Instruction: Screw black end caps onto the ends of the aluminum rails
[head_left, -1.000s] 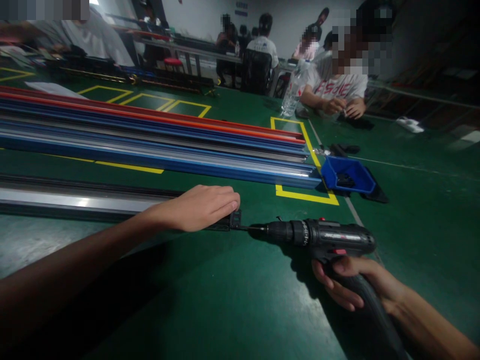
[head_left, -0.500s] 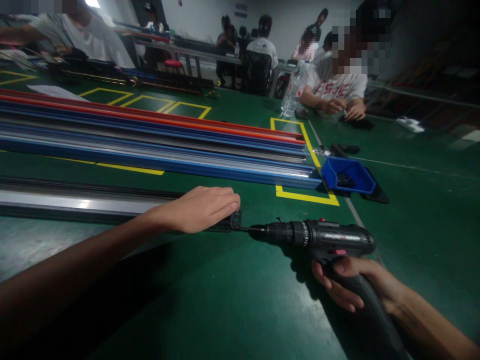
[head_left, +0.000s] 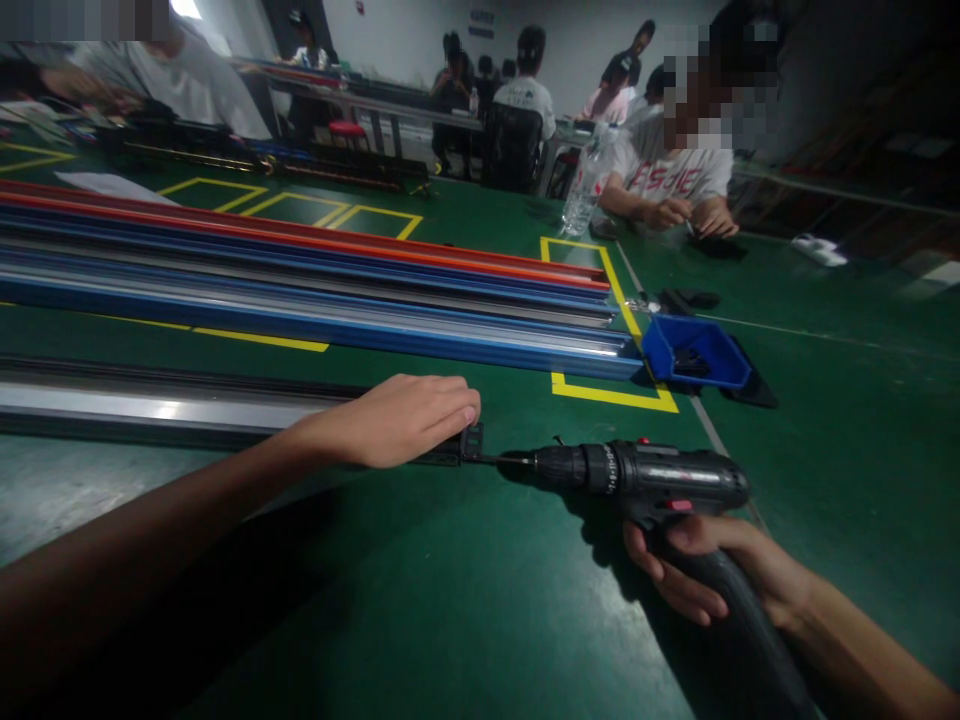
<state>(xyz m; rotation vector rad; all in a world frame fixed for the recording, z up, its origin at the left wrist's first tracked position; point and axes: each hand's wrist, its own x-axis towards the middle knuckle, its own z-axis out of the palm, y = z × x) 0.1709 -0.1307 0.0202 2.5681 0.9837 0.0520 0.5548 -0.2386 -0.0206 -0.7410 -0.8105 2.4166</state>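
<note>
My left hand [head_left: 412, 420] is closed over the right end of a long black rail [head_left: 187, 405] with a shiny silver face, lying on the green table. A small black end bracket [head_left: 471, 442] shows at the rail's tip, just past my fingers. My right hand [head_left: 697, 570] grips a black cordless drill [head_left: 637, 470] by its handle, below a red trigger. The drill points left, and its thin bit [head_left: 499, 459] reaches the end bracket. A small dark screw [head_left: 558, 440] stands near the chuck. My left fingertips' underside is hidden.
Beyond the black rail lie blue rails [head_left: 450, 335] and a red rail [head_left: 412, 245]. A blue bin [head_left: 712, 350] holding small dark parts stands at their right end. Behind are a plastic bottle [head_left: 581, 190] and a co-worker [head_left: 682, 180] with hands together.
My hands, the drill and the rail look nearly unchanged. At the upper left, a co-worker's arm has shifted.
</note>
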